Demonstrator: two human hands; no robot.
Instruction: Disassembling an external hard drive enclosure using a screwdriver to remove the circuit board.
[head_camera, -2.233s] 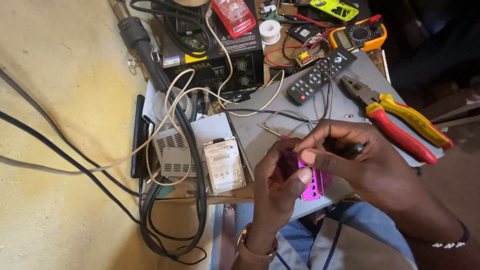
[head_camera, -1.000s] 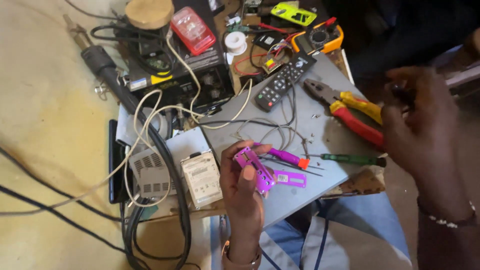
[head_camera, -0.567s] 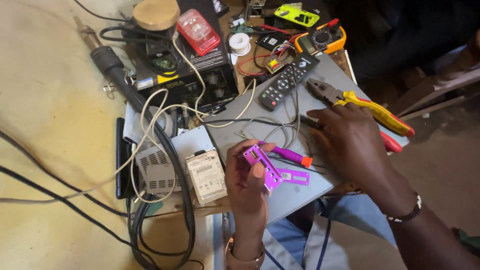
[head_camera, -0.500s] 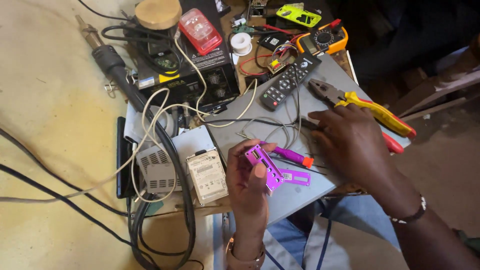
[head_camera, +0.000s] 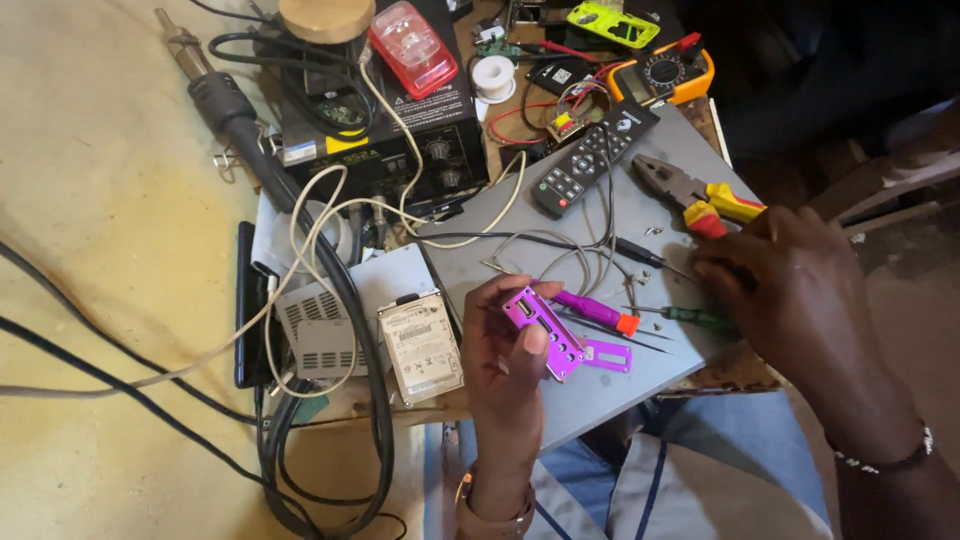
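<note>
My left hand (head_camera: 505, 365) holds a small purple metal part (head_camera: 543, 330) with cut-out slots, pinched between thumb and fingers over the grey work board (head_camera: 600, 390). A flat purple plate (head_camera: 607, 354) lies on the board just right of it, beside a purple-handled tool with an orange tip (head_camera: 596, 311). My right hand (head_camera: 790, 290) reaches down at the board's right edge, its fingers curled over a green-handled screwdriver (head_camera: 690, 316) and close to the red-and-yellow pliers (head_camera: 705, 196). Whether it grips the screwdriver is hidden by the fingers.
A black remote (head_camera: 590, 160), an orange multimeter (head_camera: 665, 72), a black soldering station (head_camera: 385, 140) with a hot-air wand (head_camera: 225, 100), a hard drive (head_camera: 420, 345), a vented white box (head_camera: 320, 325) and tangled cables (head_camera: 330, 400) crowd the table's left and back. Small screws (head_camera: 652, 231) lie near the pliers.
My right hand came down from the upper right to the board's right edge by the green screwdriver. My left hand has kept the purple part, turning it slightly.
</note>
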